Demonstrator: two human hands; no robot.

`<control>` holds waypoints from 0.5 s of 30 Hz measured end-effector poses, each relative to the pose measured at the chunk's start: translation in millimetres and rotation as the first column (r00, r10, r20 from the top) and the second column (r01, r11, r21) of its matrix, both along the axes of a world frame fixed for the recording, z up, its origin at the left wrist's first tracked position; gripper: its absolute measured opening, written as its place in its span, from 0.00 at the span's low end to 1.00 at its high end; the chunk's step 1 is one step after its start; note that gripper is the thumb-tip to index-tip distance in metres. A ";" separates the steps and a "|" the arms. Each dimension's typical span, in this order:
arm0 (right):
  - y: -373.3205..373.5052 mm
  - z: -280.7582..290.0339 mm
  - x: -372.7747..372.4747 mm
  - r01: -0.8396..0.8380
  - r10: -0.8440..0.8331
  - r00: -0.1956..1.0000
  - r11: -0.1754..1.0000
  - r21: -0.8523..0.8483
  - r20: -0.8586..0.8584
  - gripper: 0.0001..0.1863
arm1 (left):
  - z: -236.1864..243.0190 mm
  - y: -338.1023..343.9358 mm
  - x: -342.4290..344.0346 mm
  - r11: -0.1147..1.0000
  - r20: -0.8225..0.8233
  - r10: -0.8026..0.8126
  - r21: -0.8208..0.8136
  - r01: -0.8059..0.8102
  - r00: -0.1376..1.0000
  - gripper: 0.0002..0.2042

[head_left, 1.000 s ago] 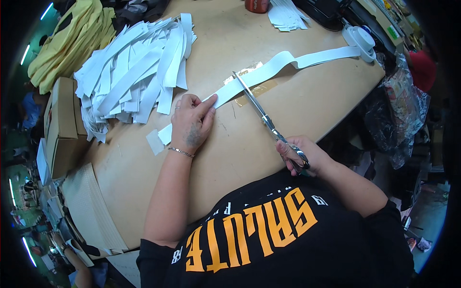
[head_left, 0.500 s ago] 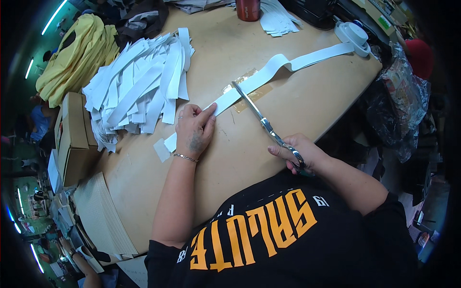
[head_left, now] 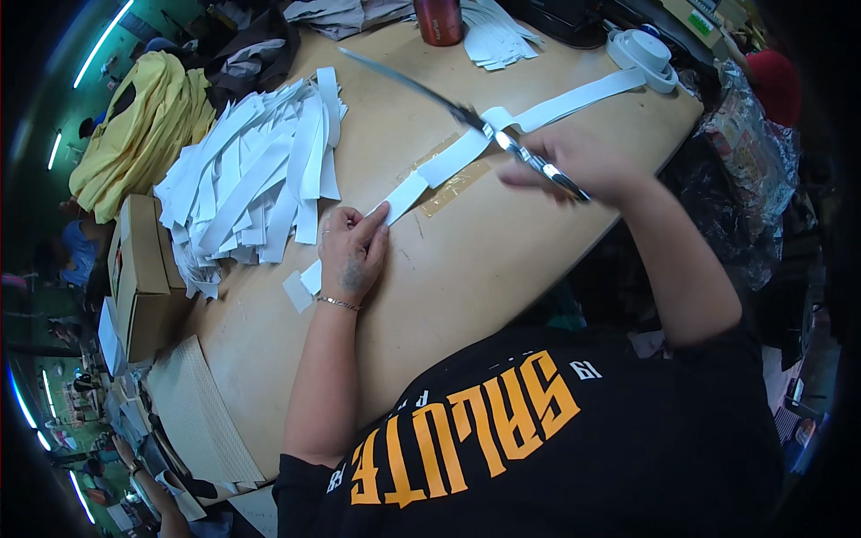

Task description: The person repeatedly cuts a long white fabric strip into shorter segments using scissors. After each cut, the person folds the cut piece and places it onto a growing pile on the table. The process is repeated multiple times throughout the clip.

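Note:
A short piece of white elastic band (head_left: 405,193) lies on the table under my left hand (head_left: 352,254), whose thumb and forefinger are closed on it. The piece is severed at its upper right end. Beyond that cut, the longer white band (head_left: 581,99) runs back with a raised fold to its roll (head_left: 642,59). My right hand (head_left: 585,163), smeared by motion, grips long metal scissors (head_left: 475,120) by the handles. They are lifted across the long band, with the blades pointing to the far left. Brown tape (head_left: 459,186) is stuck to the table beneath the cut.
To the left is a heap of cut white strips (head_left: 260,170), beside a cardboard box (head_left: 143,278) and yellow cloth (head_left: 134,134). A red tumbler (head_left: 439,22) and another bundle of strips (head_left: 498,40) stand farther back. Clear plastic wrapping (head_left: 749,170) hangs past the right table edge.
The band has been cut through at the tape. My right hand has lifted the scissors up and away from my body. My left hand stays on the cut piece.

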State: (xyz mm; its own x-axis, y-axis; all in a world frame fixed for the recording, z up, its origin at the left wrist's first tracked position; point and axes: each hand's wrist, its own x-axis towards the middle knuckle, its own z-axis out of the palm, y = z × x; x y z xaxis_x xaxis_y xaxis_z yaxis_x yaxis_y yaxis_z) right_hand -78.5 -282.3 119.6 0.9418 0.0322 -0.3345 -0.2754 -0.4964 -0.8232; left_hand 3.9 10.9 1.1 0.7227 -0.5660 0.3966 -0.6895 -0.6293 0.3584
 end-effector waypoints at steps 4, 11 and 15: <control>-19.9 -7.5 96.5 0.022 0.085 0.972 0.894 -0.447 0.220 0.24 | 1.6 0.8 1.1 1.000 -0.030 0.002 -0.002 -0.002 1.000 0.14; -16.7 -71.8 170.4 0.129 0.120 0.951 0.682 -0.720 0.283 0.16 | 5.6 -2.0 -1.0 1.000 -0.076 0.005 0.000 -0.005 0.997 0.14; 12.8 -80.9 120.1 0.079 0.356 0.490 0.891 -0.447 0.796 0.08 | 8.0 -2.9 -4.2 0.999 -0.101 0.047 0.026 -0.045 0.994 0.15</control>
